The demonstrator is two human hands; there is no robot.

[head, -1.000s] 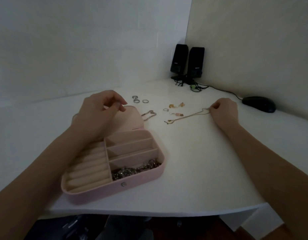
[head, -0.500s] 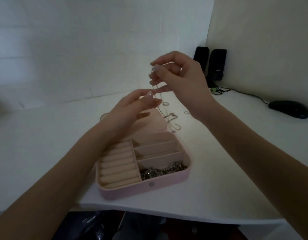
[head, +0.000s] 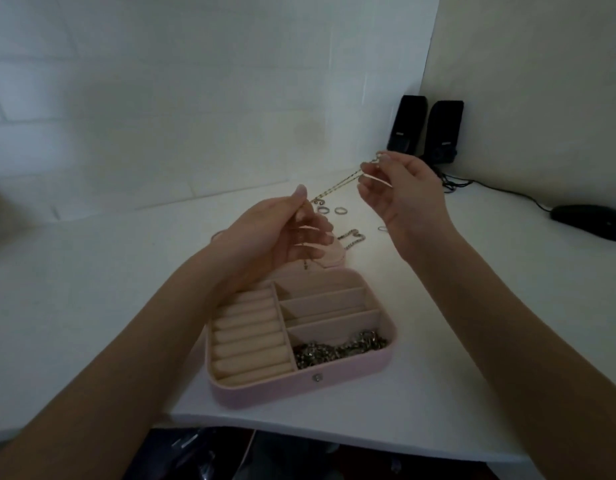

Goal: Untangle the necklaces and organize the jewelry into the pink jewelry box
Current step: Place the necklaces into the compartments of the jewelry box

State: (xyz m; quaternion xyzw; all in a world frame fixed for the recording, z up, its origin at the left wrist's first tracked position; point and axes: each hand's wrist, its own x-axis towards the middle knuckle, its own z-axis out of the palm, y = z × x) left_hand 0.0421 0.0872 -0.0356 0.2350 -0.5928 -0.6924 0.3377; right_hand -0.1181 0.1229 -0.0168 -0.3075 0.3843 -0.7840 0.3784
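Tabletop, white, is sitting in a dim corner; two black speakers and a mouse are resting near the right wall. Pink jewelry box is lying open at the front edge, chains filling its nearest compartment. Left hand and right hand are each pinching an end of a gold necklace, holding it above the box; each grip is pressed together. Rings are lying behind.

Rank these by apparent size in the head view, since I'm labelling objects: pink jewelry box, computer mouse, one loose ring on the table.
1. pink jewelry box, though it is also nearest the camera.
2. computer mouse, farther back.
3. loose ring, clearly smallest.
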